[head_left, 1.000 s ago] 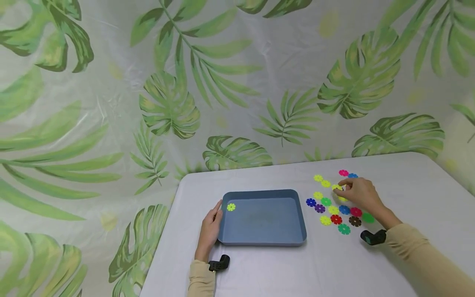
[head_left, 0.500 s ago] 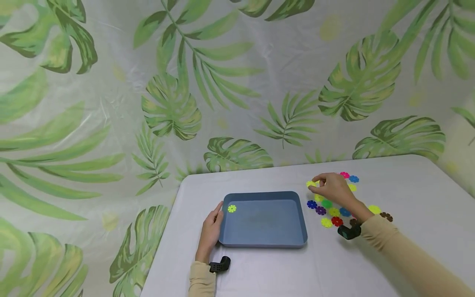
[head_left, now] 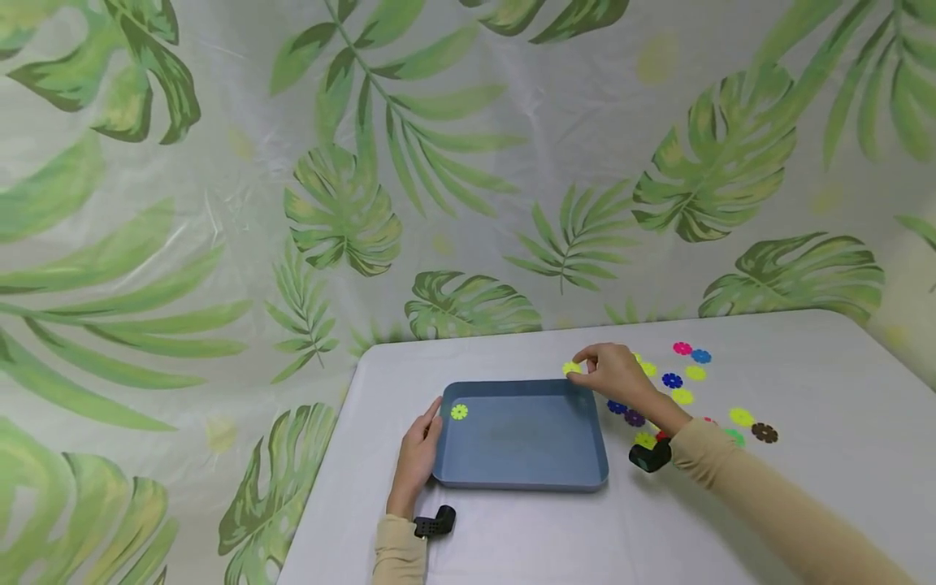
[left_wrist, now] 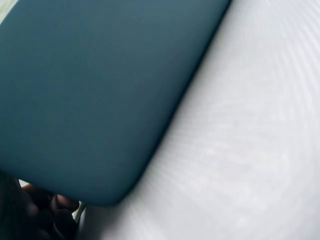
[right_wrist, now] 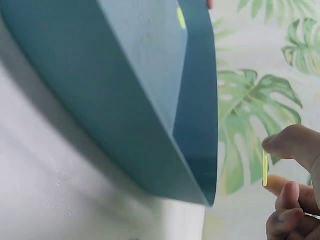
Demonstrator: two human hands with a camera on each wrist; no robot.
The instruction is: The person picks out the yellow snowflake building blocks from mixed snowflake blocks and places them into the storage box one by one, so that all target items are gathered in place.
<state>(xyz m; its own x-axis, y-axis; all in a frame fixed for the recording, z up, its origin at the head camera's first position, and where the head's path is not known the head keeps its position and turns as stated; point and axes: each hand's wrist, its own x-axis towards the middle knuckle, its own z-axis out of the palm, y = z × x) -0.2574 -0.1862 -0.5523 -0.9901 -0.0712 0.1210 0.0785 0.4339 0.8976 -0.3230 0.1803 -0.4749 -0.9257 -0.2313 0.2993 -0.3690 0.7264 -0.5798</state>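
tray [head_left: 519,443]: on the desk [head_left: 512,536], one yellow disc [head_left: 459,406] inside
left hand [head_left: 418,455]: at tray's side, can't tell if gripping
right hand [head_left: 614,374]: just left the pile [head_left: 682,397], pinching second disc [head_left: 570,369]
second disc: by far-right rim, so not in yet

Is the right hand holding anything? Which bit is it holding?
Yes, the right hand is pinching a yellow disc by opposite edges, between its thumb and fingers.

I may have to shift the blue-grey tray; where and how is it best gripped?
Probably by the two short walls of the tray, coming from left and right: they stand raised from its broad flat floor, and the left hand rests against the left one.
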